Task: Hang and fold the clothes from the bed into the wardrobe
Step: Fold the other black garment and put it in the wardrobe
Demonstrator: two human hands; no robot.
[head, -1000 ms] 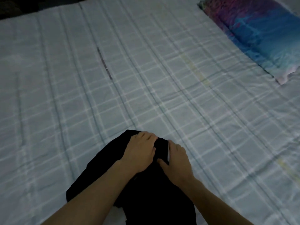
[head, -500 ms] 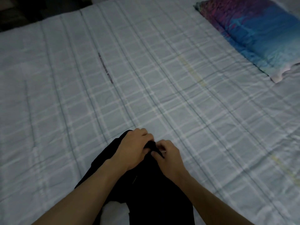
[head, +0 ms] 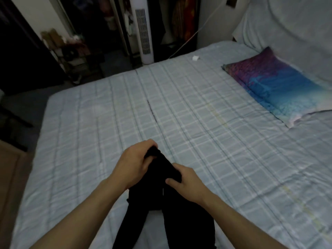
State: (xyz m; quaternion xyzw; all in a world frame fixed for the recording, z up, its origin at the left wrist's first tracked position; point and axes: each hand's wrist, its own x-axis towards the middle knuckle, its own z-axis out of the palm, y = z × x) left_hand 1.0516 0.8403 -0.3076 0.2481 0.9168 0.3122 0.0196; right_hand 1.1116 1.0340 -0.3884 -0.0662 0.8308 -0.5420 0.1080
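A black garment (head: 170, 209) hangs from both my hands above the near part of the bed (head: 179, 108), which has a pale checked sheet. My left hand (head: 133, 163) is closed on the garment's upper end. My right hand (head: 186, 182) grips the same cloth just lower and to the right. The rest of the garment drops in two dark lengths toward the bottom edge of the view. An open wardrobe (head: 100, 24) with dark hanging clothes stands beyond the far side of the bed.
A purple and blue pillow (head: 276, 83) lies at the right on the bed, with a pale bolster behind it. A white tower fan (head: 144, 31) stands past the bed's far edge. A small white object (head: 195, 58) and a cable (head: 195, 31) are near it.
Both hands have closed on the black garment and lifted it off the sheet. The head has tilted up, bringing the wardrobe, fan and far room into view.
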